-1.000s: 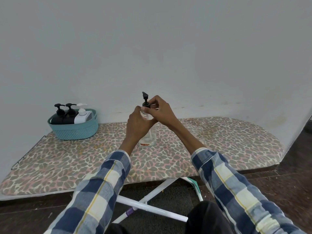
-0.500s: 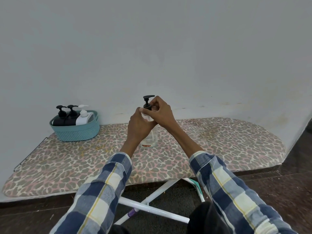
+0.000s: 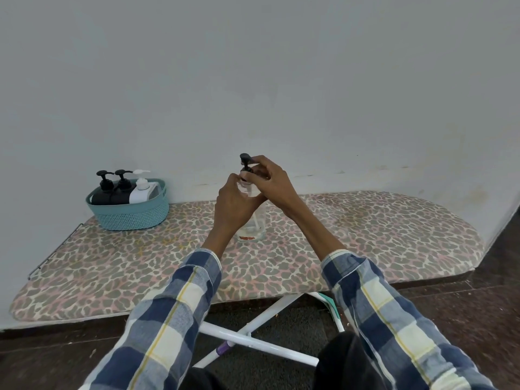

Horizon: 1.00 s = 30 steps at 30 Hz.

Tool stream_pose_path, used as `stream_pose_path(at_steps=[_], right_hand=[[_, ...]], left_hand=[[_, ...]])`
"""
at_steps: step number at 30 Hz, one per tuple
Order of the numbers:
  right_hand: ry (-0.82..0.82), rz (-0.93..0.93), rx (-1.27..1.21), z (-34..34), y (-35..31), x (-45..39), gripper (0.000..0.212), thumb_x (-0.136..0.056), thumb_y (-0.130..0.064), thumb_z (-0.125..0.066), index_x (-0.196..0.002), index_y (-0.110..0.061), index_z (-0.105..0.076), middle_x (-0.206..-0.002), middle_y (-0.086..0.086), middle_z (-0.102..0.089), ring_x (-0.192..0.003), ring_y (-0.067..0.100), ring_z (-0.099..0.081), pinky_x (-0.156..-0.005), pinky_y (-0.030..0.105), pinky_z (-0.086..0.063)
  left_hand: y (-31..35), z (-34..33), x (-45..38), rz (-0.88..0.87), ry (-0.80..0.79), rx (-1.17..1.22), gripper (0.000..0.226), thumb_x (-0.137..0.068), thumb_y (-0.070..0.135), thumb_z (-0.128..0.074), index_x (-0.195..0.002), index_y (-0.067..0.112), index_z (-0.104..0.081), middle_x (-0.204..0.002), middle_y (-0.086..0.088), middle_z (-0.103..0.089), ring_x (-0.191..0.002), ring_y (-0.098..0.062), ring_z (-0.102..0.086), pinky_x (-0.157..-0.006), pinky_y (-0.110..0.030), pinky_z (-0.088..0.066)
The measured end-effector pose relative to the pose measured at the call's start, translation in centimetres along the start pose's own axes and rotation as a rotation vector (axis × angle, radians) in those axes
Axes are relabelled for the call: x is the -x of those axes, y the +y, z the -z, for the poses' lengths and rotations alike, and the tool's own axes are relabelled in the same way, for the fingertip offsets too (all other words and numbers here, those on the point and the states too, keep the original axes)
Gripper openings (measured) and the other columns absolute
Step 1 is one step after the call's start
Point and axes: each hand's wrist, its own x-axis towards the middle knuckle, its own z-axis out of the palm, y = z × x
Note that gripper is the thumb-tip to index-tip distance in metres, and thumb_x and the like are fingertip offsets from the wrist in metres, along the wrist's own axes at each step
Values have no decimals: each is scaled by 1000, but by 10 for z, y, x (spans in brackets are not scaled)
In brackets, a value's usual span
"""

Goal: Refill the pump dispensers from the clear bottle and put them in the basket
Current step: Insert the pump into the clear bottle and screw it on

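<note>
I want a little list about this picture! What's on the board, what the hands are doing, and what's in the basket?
surface: ironing board with a spotted cover, against a white wall
left hand: left hand wraps around the clear bottle, which stands upright on the board
right hand: right hand pinches the black pump top at the bottle's neck
basket: teal basket at the board's far left
in basket: two black pump dispensers and one white pump dispenser
bottle contents: nearly empty, as far as it shows

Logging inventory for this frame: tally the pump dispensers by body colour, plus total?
Black dispensers, in the basket: 2
White dispenser, in the basket: 1
Clear dispenser, held on the ironing board: 1
Total: 4
</note>
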Motion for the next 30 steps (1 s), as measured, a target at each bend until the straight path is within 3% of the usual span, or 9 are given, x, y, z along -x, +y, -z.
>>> stream_pose_path(at_steps=[3, 7, 10, 14, 18, 21, 25, 30], right_hand=[[-23, -1, -50, 8, 3, 1, 25, -99, -21, -73, -124, -18, -74, -117, -9, -80, -114, 7, -74, -109, 30, -51], [72, 4, -5, 1, 4, 2, 36, -88, -30, -89, -110, -12, -65, -105, -6, -81, -100, 5, -77, -95, 24, -57], [45, 17, 12, -4, 2, 1, 30, -93, -33, -81, -117, -21, -67, -105, -8, -80, -101, 4, -75, -99, 28, -54], [6, 18, -19, 3, 5, 3, 23, -99, -18, -73, -121, -17, -74, -114, -9, -80, -109, 3, -74, -95, 14, -51], [76, 12, 41, -1, 6, 1, 35, -88, -33, -88, -107, -17, -63, -107, -7, -80, -100, 5, -76, -96, 28, -58], [25, 36, 55, -5, 3, 1, 29, -93, -37, -80, -116, -24, -67, -112, -9, -79, -108, 6, -74, -107, 37, -55], [-3, 37, 29, 1, 5, 4, 23, -99, -20, -72, -122, -19, -73, -118, -10, -79, -112, 5, -74, -112, 37, -53], [60, 7, 59, -5, 4, 1, 34, -89, -37, -86, -109, -20, -65, -109, -10, -79, -107, 6, -75, -104, 37, -57]], left_hand=[[3, -3, 0, 0, 4, -6, 68, -78, 61, -87, -124, 20, -59, -111, 10, -69, -94, -13, -70, -71, -27, -50], [3, -4, 0, -7, -2, -12, 65, -79, 53, -87, -127, 20, -58, -111, 9, -69, -93, -16, -72, -71, -30, -54], [2, -2, 0, 12, 9, 5, 66, -80, 51, -87, -131, 20, -59, -114, 11, -69, -97, -14, -71, -71, -27, -52], [3, -3, 1, 15, 1, -23, 64, -80, 53, -88, -124, 18, -57, -107, 8, -68, -91, -16, -70, -66, -27, -49], [4, -6, 3, -3, 3, -22, 61, -80, 48, -86, -126, 18, -57, -107, 8, -69, -88, -14, -70, -64, -29, -50], [2, -2, 2, 19, 19, 2, 61, -82, 48, -85, -128, 19, -59, -110, 11, -68, -94, -13, -71, -70, -29, -52], [5, -4, 3, 37, 7, 7, 61, -82, 46, -87, -126, 18, -57, -109, 8, -68, -91, -15, -69, -70, -33, -51], [3, -5, 4, 23, 17, 3, 60, -83, 42, -86, -129, 18, -56, -114, 5, -69, -94, -17, -71, -69, -32, -53]])
